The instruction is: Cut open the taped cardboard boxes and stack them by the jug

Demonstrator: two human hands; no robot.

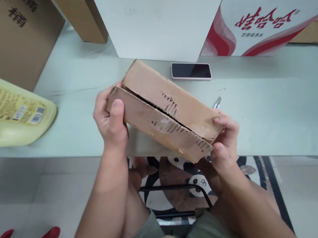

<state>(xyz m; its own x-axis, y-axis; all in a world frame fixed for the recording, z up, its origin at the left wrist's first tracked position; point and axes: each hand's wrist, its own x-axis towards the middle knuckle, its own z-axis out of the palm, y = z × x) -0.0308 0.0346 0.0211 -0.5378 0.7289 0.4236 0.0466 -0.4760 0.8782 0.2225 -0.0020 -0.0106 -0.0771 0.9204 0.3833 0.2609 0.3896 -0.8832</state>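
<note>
A worn brown cardboard box (163,107) with torn tape along its flaps is held above the near edge of the pale table (285,111). My left hand (109,117) grips its left end, thumb pressed on the front flap. My right hand (225,140) clasps the right end, fingers wrapped round the corner. The two top flaps meet along a dark seam.
A phone (191,70) lies face up behind the box. A small metal object (217,102) lies beside it. A yellow jug (4,113) lies at the left. Brown cartons (11,17), a white box (152,12) and a red-and-white carton (263,22) line the back.
</note>
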